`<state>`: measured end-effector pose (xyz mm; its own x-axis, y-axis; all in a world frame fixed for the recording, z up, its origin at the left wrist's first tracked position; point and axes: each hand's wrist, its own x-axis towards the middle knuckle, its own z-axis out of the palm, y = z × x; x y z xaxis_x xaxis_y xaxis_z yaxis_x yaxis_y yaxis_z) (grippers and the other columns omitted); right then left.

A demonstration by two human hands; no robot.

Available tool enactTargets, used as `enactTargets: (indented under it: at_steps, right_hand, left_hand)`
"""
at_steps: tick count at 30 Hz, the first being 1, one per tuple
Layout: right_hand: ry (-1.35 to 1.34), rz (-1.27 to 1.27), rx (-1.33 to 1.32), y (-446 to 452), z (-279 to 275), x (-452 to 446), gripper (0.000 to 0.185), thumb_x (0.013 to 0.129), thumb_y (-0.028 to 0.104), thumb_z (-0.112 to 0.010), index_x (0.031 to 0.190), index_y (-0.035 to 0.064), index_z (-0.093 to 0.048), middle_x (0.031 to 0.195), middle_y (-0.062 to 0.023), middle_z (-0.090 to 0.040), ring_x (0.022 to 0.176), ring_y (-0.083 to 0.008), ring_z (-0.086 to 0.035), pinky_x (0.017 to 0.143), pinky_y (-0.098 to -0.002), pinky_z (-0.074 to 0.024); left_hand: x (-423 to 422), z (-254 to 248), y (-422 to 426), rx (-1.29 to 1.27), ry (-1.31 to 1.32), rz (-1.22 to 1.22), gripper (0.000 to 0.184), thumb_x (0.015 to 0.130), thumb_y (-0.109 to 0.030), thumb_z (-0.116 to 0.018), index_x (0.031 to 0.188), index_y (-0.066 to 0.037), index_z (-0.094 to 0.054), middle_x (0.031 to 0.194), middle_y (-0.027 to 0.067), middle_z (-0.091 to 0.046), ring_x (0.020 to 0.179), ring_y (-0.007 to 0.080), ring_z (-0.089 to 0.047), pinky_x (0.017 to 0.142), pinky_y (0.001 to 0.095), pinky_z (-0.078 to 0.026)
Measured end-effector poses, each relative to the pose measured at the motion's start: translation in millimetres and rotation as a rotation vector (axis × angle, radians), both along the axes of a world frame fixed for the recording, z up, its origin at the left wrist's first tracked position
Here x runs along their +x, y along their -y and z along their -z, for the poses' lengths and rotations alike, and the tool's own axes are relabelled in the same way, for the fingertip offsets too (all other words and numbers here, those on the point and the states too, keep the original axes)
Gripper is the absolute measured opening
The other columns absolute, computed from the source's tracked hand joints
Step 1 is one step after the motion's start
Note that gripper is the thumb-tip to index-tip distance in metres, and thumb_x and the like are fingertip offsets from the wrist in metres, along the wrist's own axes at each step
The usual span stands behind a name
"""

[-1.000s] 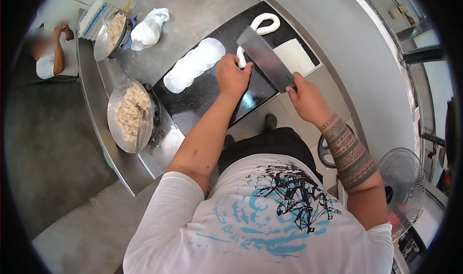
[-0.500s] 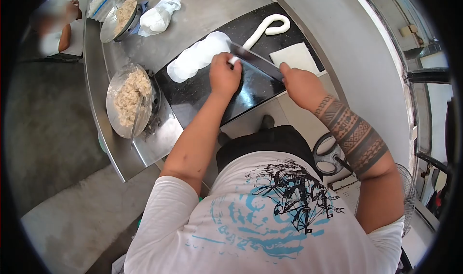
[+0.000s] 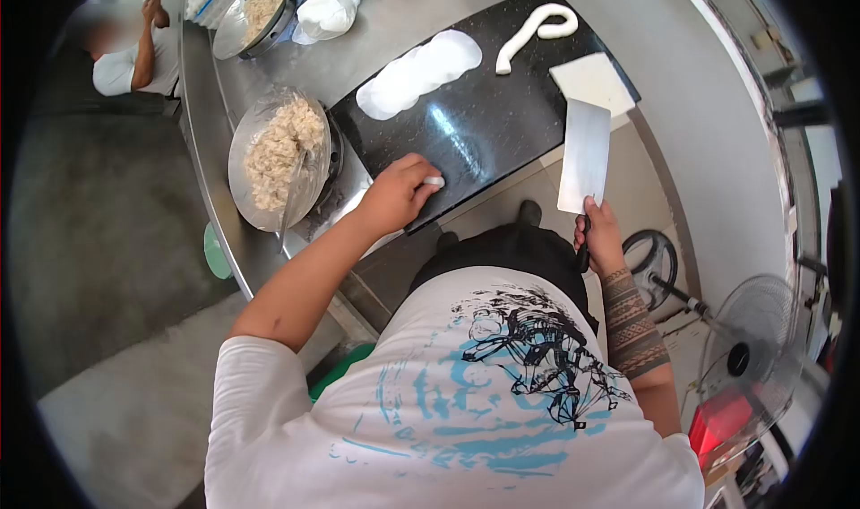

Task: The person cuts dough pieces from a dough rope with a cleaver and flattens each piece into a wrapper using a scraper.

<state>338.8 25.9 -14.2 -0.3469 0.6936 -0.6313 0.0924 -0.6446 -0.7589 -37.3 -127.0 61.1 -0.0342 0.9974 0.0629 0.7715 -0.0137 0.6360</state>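
Observation:
My left hand is closed at the near left edge of a black stone board, with a small piece of white dough between thumb and fingers. Held off the board's right side is a cleaver, its broad blade pointing away from me and its handle in my right hand. A hooked rope of white dough lies on the far part of the board. Overlapping thin white dough rounds form a row along the far left edge. A folded white cloth lies at the right end.
Left of the board, a bowl of pale filling holds a long-handled utensil. Behind it stand a second bowl of filling and a white plastic bag on the steel table. A fan stands at my right; another person is far left.
The cleaver has swung away from the dough rope to the right, off the board. My left hand has moved toward me and left with the small dough piece.

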Motion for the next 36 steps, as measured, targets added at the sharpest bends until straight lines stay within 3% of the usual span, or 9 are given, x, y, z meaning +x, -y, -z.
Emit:
enactTargets:
  at_steps: [9,10,13,16,20,27,30,33,36]
  right_hand:
    - [0.202,0.038,0.107,155,4,-15,0.028,0.108,0.030,-0.066,0.111,0.0043,-0.057,0.070,-0.0001,-0.054,0.049,-0.0105,-0.051,0.044,-0.0289,-0.0448]
    - [0.225,0.044,0.114,169,-7,-15,0.028,0.108,0.029,-0.068,0.111,0.0036,-0.057,0.069,-0.0001,-0.055,0.050,-0.0105,-0.052,0.044,-0.0287,-0.0446]
    - [0.278,0.028,0.122,199,-24,-1,0.029,0.108,0.030,-0.068,0.111,0.0032,-0.057,0.069,0.0004,-0.054,0.049,-0.0100,-0.051,0.044,-0.0286,-0.0440]
    - [0.294,0.053,0.094,208,-38,16,0.032,0.108,0.031,-0.068,0.117,0.0025,-0.060,0.069,0.0014,-0.054,0.049,-0.0086,-0.050,0.044,-0.0274,-0.0427]
    - [0.342,0.032,0.103,190,-52,35,0.033,0.106,0.030,-0.070,0.120,0.0017,-0.061,0.070,0.0020,-0.054,0.048,-0.0074,-0.050,0.043,-0.0262,-0.0412]
    - [0.367,-0.232,0.188,108,-71,16,0.043,0.096,0.026,-0.081,0.125,-0.0009,-0.064,0.068,0.0013,-0.060,0.046,-0.0079,-0.051,0.042,-0.0272,-0.0413]
    - [0.299,-0.520,0.377,68,-60,-25,0.047,0.091,0.025,-0.085,0.126,-0.0019,-0.067,0.091,-0.0102,-0.073,0.076,-0.0208,-0.070,0.071,-0.0369,-0.0561]
    - [0.177,-0.794,0.442,41,-52,-88,0.048,0.090,0.023,-0.086,0.125,-0.0033,-0.067,0.105,-0.0149,-0.077,0.095,-0.0243,-0.073,0.087,-0.0393,-0.0573]
    - [0.103,-0.936,0.413,36,-25,-108,0.048,0.089,0.024,-0.086,0.125,-0.0029,-0.068,0.110,-0.0179,-0.077,0.102,-0.0266,-0.073,0.093,-0.0404,-0.0557]
  left_hand:
    - [-15,34,10,0.184,-0.299,0.194,0.018,0.088,-0.016,-0.079,0.105,-0.009,-0.080,0.105,0.0034,-0.071,0.097,0.0303,-0.063,0.094,0.0508,-0.050]
    - [-15,22,3,0.024,-0.318,0.217,0.026,0.087,-0.032,-0.081,0.100,-0.009,-0.081,0.125,0.0091,-0.070,0.122,0.0361,-0.060,0.112,0.0593,-0.040]
    - [11,-10,-24,0.204,-0.555,0.165,0.051,0.092,-0.051,-0.075,0.123,-0.011,-0.078,0.158,0.0217,-0.052,0.150,0.0474,-0.041,0.125,0.0653,-0.023]
    - [41,26,-52,0.238,-0.436,0.097,0.078,0.096,-0.068,-0.061,0.155,-0.017,-0.058,0.175,0.0280,-0.023,0.162,0.0515,-0.016,0.130,0.0675,-0.009]
    - [53,59,-56,0.043,-0.488,0.208,0.096,0.097,-0.079,-0.052,0.172,-0.023,-0.029,0.176,0.0284,-0.019,0.162,0.0514,-0.017,0.130,0.0672,-0.010]
    - [42,49,-68,0.127,-0.012,0.245,0.089,0.104,-0.057,-0.058,0.173,-0.015,-0.021,0.177,0.0277,-0.017,0.164,0.0473,-0.014,0.132,0.0560,-0.012]
    - [10,44,-81,0.188,0.524,-0.094,0.081,0.109,-0.035,-0.057,0.171,0.000,-0.018,0.179,0.0261,-0.014,0.166,0.0446,-0.012,0.132,0.0451,-0.015]
    - [-12,19,-83,0.198,-0.413,0.082,0.087,0.101,-0.053,-0.063,0.171,-0.014,-0.029,0.175,0.0274,-0.023,0.162,0.0507,-0.020,0.129,0.0647,-0.016]
    - [-8,42,-59,0.057,-0.530,0.437,0.087,0.093,-0.068,-0.064,0.166,-0.027,-0.042,0.174,0.0248,-0.028,0.158,0.0516,-0.028,0.128,0.0682,-0.018]
